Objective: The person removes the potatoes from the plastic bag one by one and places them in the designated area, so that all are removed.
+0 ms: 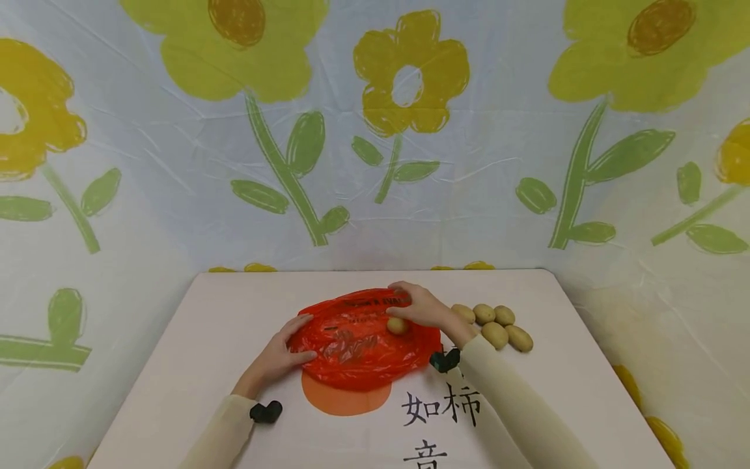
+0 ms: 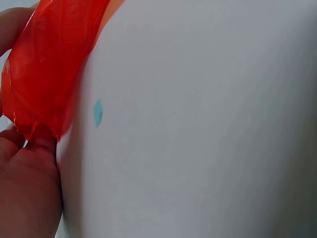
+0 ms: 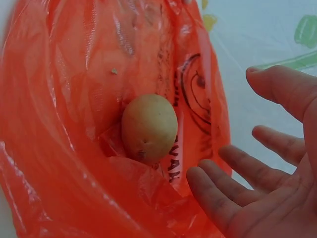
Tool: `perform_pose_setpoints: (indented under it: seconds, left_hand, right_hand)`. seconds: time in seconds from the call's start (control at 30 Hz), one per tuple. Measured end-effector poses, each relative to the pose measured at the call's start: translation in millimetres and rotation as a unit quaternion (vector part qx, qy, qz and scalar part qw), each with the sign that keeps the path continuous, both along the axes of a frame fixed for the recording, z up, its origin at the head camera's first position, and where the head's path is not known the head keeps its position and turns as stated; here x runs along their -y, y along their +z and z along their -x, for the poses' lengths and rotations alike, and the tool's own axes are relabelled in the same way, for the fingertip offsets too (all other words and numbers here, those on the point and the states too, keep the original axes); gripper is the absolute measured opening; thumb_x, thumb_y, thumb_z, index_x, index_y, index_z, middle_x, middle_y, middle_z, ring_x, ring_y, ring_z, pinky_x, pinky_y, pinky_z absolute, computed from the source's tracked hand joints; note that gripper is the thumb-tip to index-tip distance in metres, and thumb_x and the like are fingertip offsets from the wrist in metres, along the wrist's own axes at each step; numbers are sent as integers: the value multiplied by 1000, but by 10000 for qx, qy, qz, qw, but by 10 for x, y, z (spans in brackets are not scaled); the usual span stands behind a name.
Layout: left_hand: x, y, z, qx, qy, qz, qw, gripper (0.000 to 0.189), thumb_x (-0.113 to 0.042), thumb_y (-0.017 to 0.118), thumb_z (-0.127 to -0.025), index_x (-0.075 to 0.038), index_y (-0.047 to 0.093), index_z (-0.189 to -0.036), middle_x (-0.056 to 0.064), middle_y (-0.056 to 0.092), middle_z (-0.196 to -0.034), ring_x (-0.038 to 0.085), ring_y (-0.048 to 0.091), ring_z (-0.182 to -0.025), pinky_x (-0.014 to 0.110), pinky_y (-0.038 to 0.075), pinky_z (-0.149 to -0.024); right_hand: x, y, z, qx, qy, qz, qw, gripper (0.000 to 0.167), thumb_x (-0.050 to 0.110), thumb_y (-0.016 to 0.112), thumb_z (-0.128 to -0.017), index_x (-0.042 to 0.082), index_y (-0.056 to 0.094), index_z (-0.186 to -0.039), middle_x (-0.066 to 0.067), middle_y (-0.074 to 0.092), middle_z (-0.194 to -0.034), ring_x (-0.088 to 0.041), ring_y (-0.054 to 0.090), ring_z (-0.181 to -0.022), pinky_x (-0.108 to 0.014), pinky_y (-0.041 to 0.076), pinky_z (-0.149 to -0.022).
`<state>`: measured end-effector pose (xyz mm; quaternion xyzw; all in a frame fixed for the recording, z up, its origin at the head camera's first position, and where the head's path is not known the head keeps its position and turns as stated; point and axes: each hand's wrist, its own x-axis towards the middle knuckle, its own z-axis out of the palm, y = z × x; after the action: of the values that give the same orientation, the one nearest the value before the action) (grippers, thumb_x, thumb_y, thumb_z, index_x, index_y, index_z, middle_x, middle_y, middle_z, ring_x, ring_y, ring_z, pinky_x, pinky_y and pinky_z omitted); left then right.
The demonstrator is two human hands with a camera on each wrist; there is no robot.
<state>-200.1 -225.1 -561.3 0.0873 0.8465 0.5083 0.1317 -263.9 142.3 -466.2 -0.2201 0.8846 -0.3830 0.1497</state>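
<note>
A red plastic bag (image 1: 357, 352) with black print lies spread on the table, its film thin and crumpled. One potato (image 3: 149, 128) rests in a fold of it, toward the right end. My left hand (image 1: 278, 355) holds the bag's left end, thumb nearer me and fingers on the far side. In the left wrist view, red film (image 2: 54, 64) covers part of the thumb. Over the right end of the bag is my right hand (image 1: 418, 305), fingers spread and holding nothing, just beside the potato.
Several more potatoes (image 1: 495, 335) lie in a cluster right of the bag, beside my right forearm. The pale tabletop (image 1: 176, 397) bears an orange shape (image 1: 346, 397) and black characters (image 1: 420, 409). A flower-patterned cloth (image 1: 410, 228) rises behind the table and along both sides.
</note>
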Motion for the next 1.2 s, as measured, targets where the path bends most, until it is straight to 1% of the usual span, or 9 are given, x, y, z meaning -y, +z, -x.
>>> perform_pose_setpoints:
  seconds: [0.17,0.3,0.5,0.63,0.8,1.0,1.1,1.2]
  left_hand:
    - [-7,24,-4,48,12,-87,9999,85,-35,82,-86,-27,39,-159,9,22,-171,41,16,-157,68,24,-122]
    - [-15,43,0,64,26,-80,9999,84,-34,82,-86,-28,39,-158,9,22,-171,41,16,-158,67,23,-123]
    - [-17,28,5,126,82,-95,9998,85,-35,83,-86,-29,39,-159,9,20,-171,41,14,-158,67,25,-122]
    - [-13,21,14,110,68,-124,9998,85,-34,83,-86,-29,39,-158,9,21,-171,41,14,-158,67,24,-122]
    - [-8,25,14,57,33,-125,9999,84,-34,82,-86,-28,39,-158,9,21,-171,41,14,-158,67,23,-123]
    - [-21,39,-3,108,67,-191,9997,84,-33,83,-86,-28,40,-158,9,21,-171,41,15,-158,66,26,-122]
    - [-29,54,-15,148,87,-214,9996,84,-31,83,-86,-28,40,-158,8,21,-171,40,15,-158,64,28,-122]
    - [-36,68,-21,145,94,-212,9996,85,-30,83,-86,-26,39,-159,9,21,-171,40,15,-158,64,27,-122]
  right_hand:
    - [12,-32,19,53,115,-82,9999,53,29,68,-100,1,55,-143,-19,61,-140,-36,58,-127,-54,49,-109]
    - [29,-57,35,84,126,-145,9998,49,27,68,-100,0,58,-140,-18,63,-135,-35,59,-124,-53,50,-106]
    - [59,-107,40,220,-6,-176,9996,48,26,70,-99,1,60,-138,-17,63,-135,-35,58,-125,-53,50,-106]
    - [86,-122,25,298,-112,-151,9994,47,27,72,-97,4,62,-137,-17,63,-136,-34,58,-127,-53,51,-106]
    - [132,-146,20,305,-26,-94,9995,48,23,76,-94,3,62,-136,-18,64,-136,-35,60,-125,-52,53,-104]
    - [211,-173,15,299,136,-50,9994,47,22,77,-94,3,63,-135,-18,64,-138,-35,60,-127,-53,51,-107]
    - [245,-202,7,347,227,-53,9991,46,23,76,-94,4,64,-134,-16,64,-138,-34,60,-125,-53,52,-106]
    - [271,-223,2,420,293,-49,9987,46,24,76,-94,5,64,-134,-15,64,-138,-33,59,-122,-53,52,-105]
